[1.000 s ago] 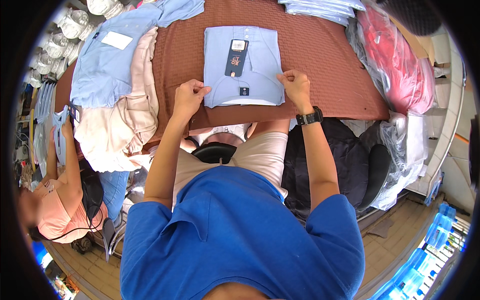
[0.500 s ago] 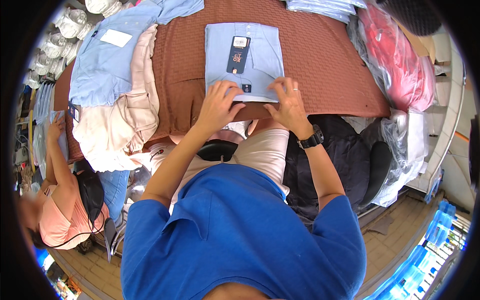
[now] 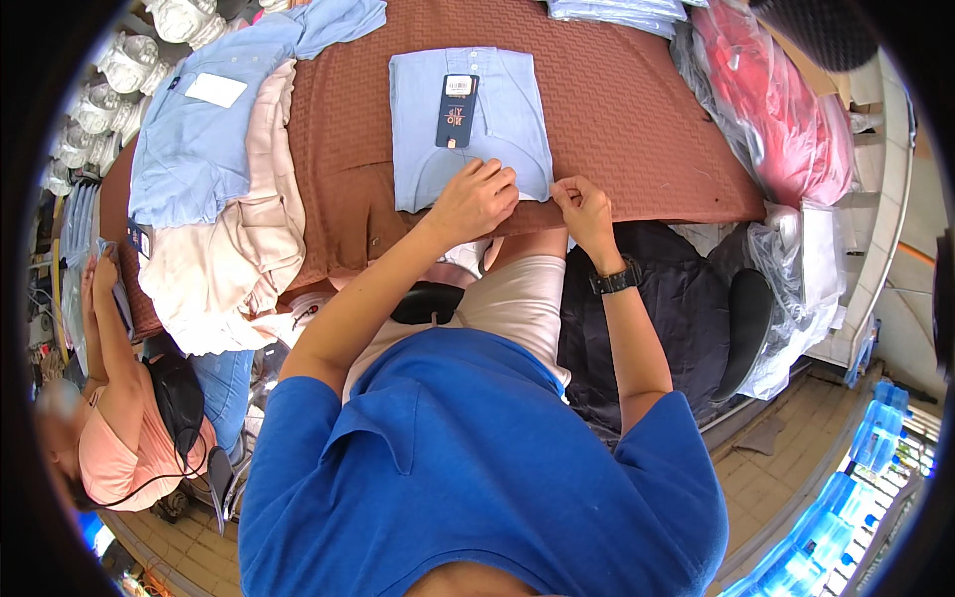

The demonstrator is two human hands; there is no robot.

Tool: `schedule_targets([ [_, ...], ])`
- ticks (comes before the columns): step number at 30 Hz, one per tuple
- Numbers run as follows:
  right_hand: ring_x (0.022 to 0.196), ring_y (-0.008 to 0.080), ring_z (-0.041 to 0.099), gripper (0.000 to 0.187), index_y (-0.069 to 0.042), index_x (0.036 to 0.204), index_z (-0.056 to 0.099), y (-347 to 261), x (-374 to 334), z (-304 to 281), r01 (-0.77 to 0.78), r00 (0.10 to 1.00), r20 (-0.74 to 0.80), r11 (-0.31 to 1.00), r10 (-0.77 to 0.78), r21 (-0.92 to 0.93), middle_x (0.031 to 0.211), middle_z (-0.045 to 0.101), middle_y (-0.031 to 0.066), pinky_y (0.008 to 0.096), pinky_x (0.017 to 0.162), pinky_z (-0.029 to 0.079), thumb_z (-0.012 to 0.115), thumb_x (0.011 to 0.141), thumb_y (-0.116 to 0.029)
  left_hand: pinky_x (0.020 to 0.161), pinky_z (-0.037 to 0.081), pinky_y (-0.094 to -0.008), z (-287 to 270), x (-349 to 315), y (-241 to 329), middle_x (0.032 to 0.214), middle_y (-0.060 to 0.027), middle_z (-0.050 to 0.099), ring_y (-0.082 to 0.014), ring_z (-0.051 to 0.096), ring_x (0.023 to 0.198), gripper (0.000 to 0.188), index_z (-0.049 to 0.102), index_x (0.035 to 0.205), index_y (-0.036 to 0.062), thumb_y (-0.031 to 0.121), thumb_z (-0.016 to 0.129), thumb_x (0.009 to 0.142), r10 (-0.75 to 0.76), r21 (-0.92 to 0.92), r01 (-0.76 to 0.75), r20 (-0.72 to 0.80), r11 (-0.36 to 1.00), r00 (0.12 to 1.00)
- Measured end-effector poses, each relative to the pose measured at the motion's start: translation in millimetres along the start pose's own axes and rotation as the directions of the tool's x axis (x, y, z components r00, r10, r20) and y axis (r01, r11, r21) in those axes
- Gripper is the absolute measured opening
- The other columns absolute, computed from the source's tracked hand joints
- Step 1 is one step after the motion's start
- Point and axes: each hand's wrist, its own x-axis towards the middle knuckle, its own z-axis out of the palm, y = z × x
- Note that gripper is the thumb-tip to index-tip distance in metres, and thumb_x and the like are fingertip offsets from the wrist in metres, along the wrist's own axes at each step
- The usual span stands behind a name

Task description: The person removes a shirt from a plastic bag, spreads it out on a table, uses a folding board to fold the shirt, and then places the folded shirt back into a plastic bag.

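A folded light blue shirt (image 3: 517,109) lies on the brown table cover, its lower edge close to the table's near edge. A dark hang tag (image 3: 457,109) with a white sticker rests on its front. Over the shirt's near edge, my left hand (image 3: 476,202) has its fingers curled; it hides the small dark label, and its fingertips' hold is hidden. At the near right corner, my right hand (image 3: 587,211) pinches the shirt's edge between thumb and forefinger. A black watch (image 3: 616,278) is on my right wrist.
Left on the table, a blue shirt (image 3: 199,139) lies over a cream garment (image 3: 224,264). Plastic-wrapped red clothing (image 3: 766,99) and stacked blue shirts (image 3: 622,10) sit at the far right. A black bag (image 3: 657,328) stands beside me; another person (image 3: 139,438) handles clothing at left.
My left hand has moved right along the shirt's near edge, covering the small label. My right hand has shifted slightly right and down to the corner, its fingers now closed in a pinch.
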Motion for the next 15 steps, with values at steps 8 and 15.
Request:
schedule_targets([
  [8,0.072,0.0237,0.068,0.013,0.002,0.09,0.069,3.3,4.3,-0.4,0.024,0.996,0.088,1.0,-0.023,-0.005,0.081,0.07,0.0137,0.0344,0.068,0.053,0.072,0.089,-0.011,0.073,0.051,-0.0379,5.5,4.1,7.3,0.091,-0.0055,0.058,-0.0249,0.061,0.087,0.02,0.065,0.086,0.0055,0.014,0.08,0.075,-0.152,-0.063,0.147,-0.088,0.987,0.984],
  [15,0.083,0.0259,0.066,0.019,0.001,0.099,0.067,-12.8,-0.6,-0.5,0.224,0.974,0.046,0.974,-0.222,-0.033,0.096,0.066,0.0156,0.0347,0.069,0.053,0.075,0.082,-0.004,0.07,0.052,-0.0369,13.5,2.4,2.5,0.086,-0.0074,0.057,-0.0258,0.06,0.082,0.02,0.063,0.08,0.0044,0.012,0.08,0.073,-0.151,-0.093,0.143,-0.085,0.985,0.985],
])
